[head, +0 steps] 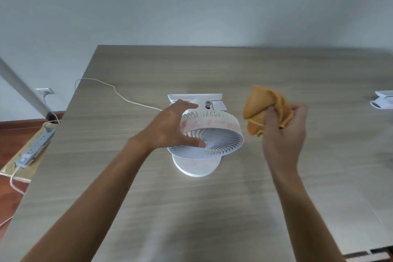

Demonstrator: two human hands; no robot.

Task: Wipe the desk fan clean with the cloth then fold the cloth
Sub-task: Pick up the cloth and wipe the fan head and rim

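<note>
Our left hand (168, 126) curled round the white plastic desk fan (212, 134) mid-desk, our right hand (285, 125) clutching a bunched orange cloth (258, 108) just beside it

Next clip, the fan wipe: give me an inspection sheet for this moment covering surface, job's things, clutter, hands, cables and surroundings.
Surface: wood-grain table, bare around the fan.
Job's things: white desk fan stands on its round base, head tilted, reddish smudges on the rim; orange cloth bunched, off the table.
Clutter: white object at the table's right edge, cut off by the frame.
Hands: left hand spans the fan's head, thumb on the grille; right hand grips the cloth beside the fan.
Cables: thin cord runs from behind the fan off the table's left edge.
Surroundings: power strip on a low ledge left, wall socket, plain wall.
</note>
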